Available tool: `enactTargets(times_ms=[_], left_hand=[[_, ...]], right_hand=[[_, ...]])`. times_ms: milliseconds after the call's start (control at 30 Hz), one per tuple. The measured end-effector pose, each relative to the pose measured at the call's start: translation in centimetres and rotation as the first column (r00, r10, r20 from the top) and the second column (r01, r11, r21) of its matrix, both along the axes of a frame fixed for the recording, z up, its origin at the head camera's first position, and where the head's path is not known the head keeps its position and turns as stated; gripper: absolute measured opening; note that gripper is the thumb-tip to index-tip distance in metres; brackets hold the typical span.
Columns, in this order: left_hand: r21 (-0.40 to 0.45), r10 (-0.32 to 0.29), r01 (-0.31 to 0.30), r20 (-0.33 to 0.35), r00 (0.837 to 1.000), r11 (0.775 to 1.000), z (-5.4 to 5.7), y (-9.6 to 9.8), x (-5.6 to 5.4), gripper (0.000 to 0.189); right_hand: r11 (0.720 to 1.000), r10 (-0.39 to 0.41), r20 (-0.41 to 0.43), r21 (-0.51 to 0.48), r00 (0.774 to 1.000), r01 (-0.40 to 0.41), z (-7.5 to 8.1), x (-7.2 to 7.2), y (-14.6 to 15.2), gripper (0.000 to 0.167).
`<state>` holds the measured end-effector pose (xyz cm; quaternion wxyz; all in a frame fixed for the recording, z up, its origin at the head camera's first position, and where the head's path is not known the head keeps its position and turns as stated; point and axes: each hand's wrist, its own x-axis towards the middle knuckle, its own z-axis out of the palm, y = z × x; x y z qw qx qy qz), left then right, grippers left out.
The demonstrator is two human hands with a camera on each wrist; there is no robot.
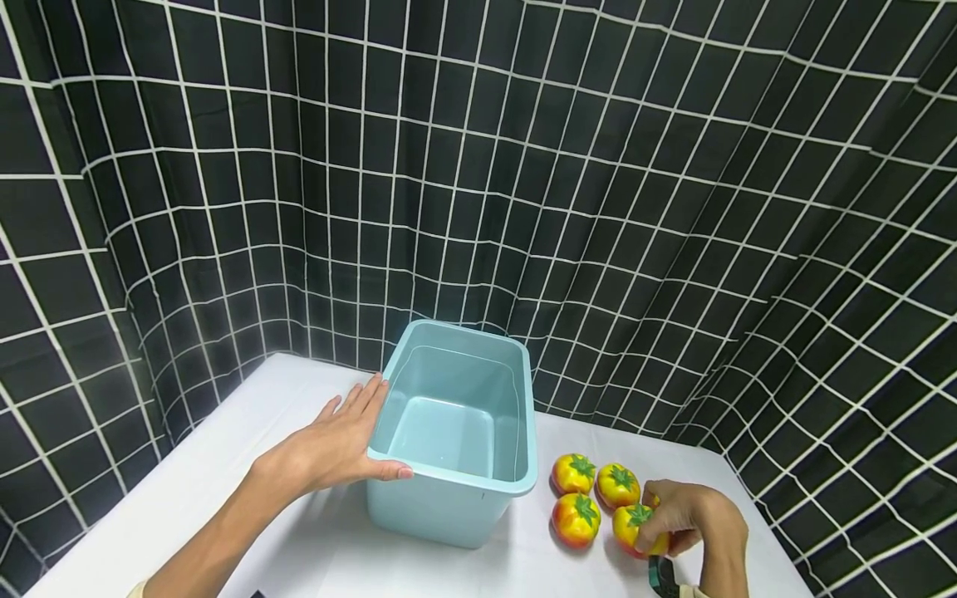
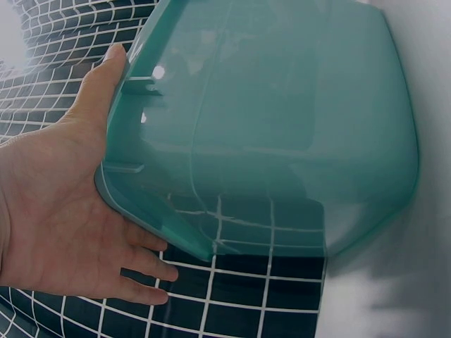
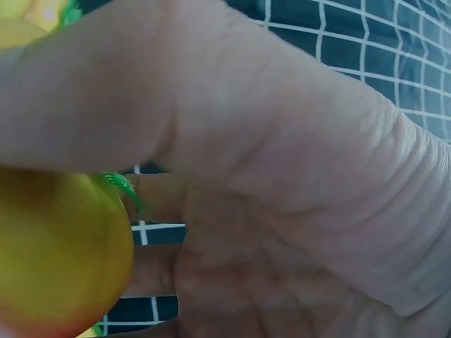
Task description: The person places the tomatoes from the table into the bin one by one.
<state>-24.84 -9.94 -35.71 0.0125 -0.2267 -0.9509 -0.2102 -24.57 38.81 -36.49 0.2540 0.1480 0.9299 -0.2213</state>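
Observation:
A pale blue-green plastic bin stands upright on the white table, with only its bare floor showing inside. At its near left corner my left hand rests on the rim, fingers straight along the left side and thumb across the front edge. In the left wrist view that palm lies beside the rim of the bin. To the right of the bin, my right hand grips a yellow-and-red fruit with a green leafy top. The right wrist view shows the thumb over this fruit and the fingers around its far side.
Three similar fruits, a back left one, a back right one and a front left one, sit close to the gripped one. A black curtain with a white grid hangs behind the table.

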Motion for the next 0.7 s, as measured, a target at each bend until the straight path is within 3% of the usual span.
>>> enactTargets(times_ms=[167,400,700], left_hand=[[-0.004,-0.001,0.001,-0.002,1.000,1.000,0.0,0.0,0.0,0.133],[-0.008,0.000,0.000,-0.002,1.000,1.000,0.0,0.0,0.1,0.134],[-0.009,0.000,0.000,-0.005,1.000,1.000,0.0,0.0,0.0,0.134]], right_hand=[[0.998,0.053,-0.056,0.043,0.997,-0.051,0.7,0.3,-0.1,0.054],[0.970,0.211,-0.145,0.153,0.967,-0.188,1.9,0.3,-0.7,0.083],[0.973,0.231,-0.251,0.047,0.940,-0.227,2.8,0.3,-0.9,0.084]])
